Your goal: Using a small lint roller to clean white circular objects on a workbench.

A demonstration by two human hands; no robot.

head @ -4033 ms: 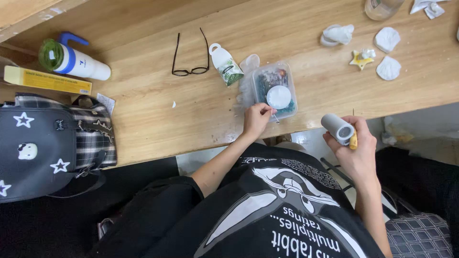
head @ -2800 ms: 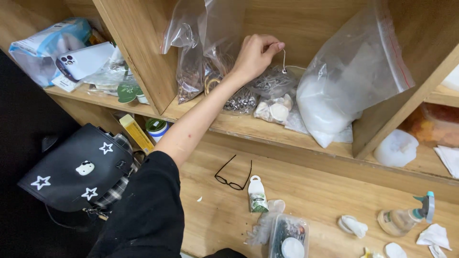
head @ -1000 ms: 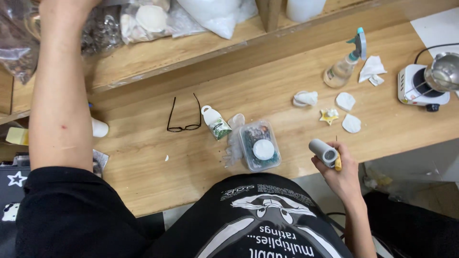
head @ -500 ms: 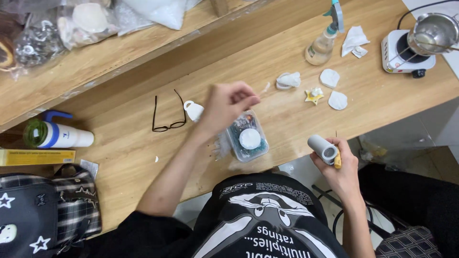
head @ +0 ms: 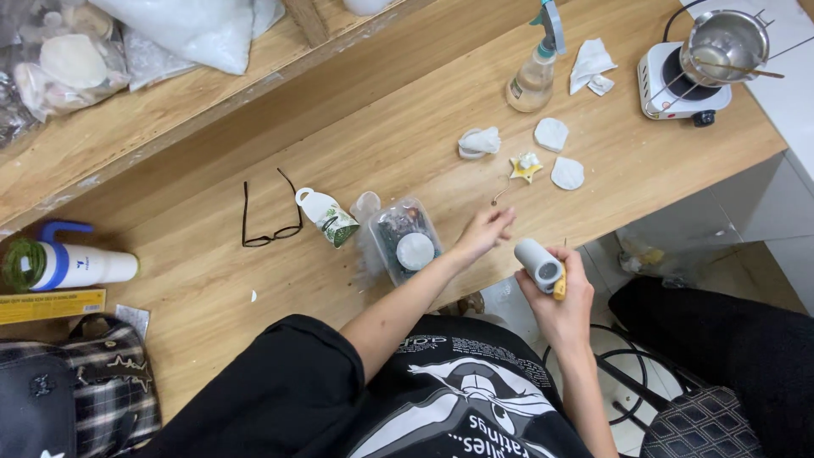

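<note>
Black glasses (head: 270, 216) lay on the wooden table (head: 407, 127) (open), near a spray bottle (head: 536, 68) and hotplate (head: 678, 80).

A short grey cylinder (head: 539, 263) with a yellow piece beside it sits tilted, off the wooden bench's edge.

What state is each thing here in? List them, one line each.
Left hand: pinching a thin wire hook above the table.
Right hand: closed around a grey cylinder, with something yellow behind it.
Clear plastic box: lying flat, white round piece on top.
Glasses: unfolded, lying on the table.
Spray bottle: upright.
Metal pot: on the small hotplate, stick resting across it.
</note>
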